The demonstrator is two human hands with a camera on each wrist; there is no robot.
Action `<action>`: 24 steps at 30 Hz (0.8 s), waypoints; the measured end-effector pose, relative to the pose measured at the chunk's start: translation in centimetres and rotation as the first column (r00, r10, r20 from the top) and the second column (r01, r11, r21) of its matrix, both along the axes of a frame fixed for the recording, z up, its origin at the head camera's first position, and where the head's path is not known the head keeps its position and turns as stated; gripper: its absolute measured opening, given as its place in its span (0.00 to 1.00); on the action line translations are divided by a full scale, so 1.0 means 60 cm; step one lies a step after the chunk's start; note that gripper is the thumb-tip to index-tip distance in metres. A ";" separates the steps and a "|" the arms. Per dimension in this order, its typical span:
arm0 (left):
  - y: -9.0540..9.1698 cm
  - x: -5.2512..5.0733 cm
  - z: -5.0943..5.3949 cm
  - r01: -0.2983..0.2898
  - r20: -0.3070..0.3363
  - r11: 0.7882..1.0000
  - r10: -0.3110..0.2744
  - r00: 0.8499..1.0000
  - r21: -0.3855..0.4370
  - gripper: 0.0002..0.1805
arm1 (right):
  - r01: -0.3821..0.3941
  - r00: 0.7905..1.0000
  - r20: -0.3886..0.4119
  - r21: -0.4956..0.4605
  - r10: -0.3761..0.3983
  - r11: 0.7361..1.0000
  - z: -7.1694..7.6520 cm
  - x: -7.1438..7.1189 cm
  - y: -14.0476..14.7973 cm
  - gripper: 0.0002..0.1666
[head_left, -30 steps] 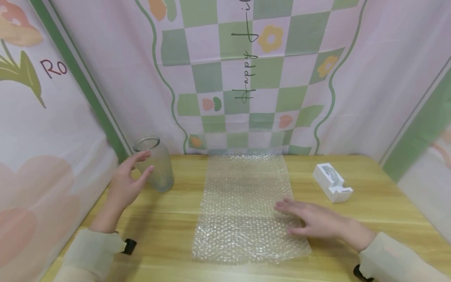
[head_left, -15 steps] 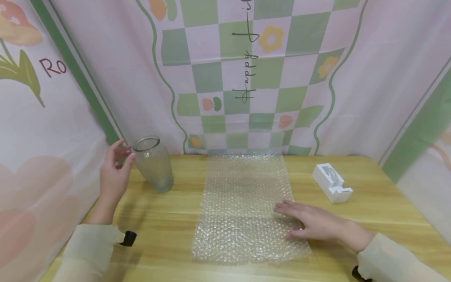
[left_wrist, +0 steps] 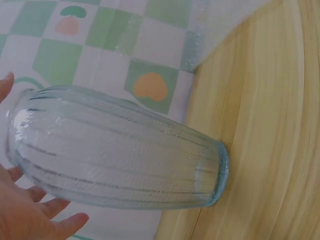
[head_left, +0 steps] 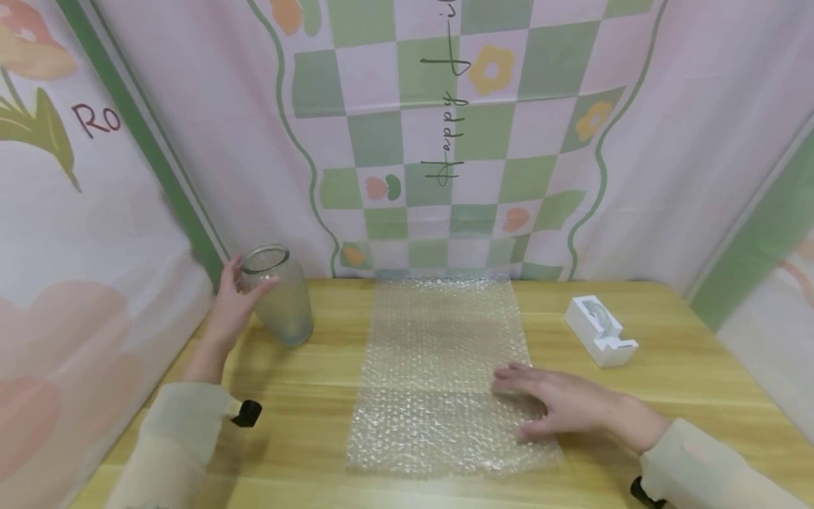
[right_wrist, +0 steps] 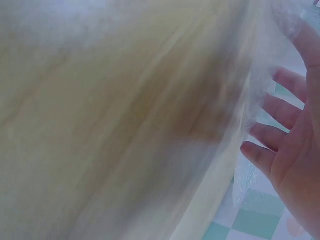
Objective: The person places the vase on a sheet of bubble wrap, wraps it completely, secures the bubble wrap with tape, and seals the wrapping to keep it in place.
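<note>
A ribbed clear glass vase stands upright at the table's back left. My left hand is around its near left side, thumb toward the front and fingers by the rim. In the left wrist view the fingers lie beside the vase near its mouth; whether they touch it I cannot tell. A sheet of bubble wrap lies flat in the middle. My right hand rests on its right edge, fingers spread; in the right wrist view the fingertips meet the wrap.
A white tape dispenser with a clear roll sits at the right on the wooden table. Patterned cloth hangs behind the table and at both sides.
My left hand moved left off the vase's front, then came back right to the vase's side. The right hand has hardly moved, and the wrap and dispenser lie as before.
</note>
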State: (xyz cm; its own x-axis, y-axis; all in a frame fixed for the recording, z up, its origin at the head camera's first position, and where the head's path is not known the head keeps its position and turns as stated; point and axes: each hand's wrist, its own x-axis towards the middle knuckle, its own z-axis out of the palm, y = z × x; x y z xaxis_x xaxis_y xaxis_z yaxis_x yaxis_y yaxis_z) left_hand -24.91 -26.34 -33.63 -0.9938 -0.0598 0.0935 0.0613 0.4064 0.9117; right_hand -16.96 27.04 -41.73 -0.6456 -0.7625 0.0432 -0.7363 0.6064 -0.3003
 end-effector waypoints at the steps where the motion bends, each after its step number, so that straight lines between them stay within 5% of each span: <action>1: 0.003 -0.002 -0.001 -0.010 0.008 1.000 0.010 1.000 -0.009 0.61 | 0.005 1.000 0.010 0.004 -0.005 1.000 -0.001 0.001 0.000 0.46; 8: 0.023 -0.020 -0.011 -0.111 -0.004 0.993 0.111 0.994 0.047 0.67 | 0.014 0.999 0.041 0.018 -0.014 1.000 -0.005 0.001 0.001 0.46; 24: 0.041 -0.037 -0.015 -0.214 -0.046 0.973 0.219 0.975 0.087 0.65 | -0.006 1.000 0.015 0.016 0.006 1.000 -0.014 -0.005 0.004 0.45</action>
State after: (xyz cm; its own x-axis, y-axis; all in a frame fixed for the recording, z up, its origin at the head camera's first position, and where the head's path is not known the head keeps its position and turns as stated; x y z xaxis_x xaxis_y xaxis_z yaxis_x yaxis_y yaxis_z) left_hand -27.15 -23.87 -34.52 -0.9499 -0.2828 0.1332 0.0305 0.3402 0.9399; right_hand -17.24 27.25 -42.59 -0.6412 -0.7671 0.0209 -0.7355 0.6066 -0.3017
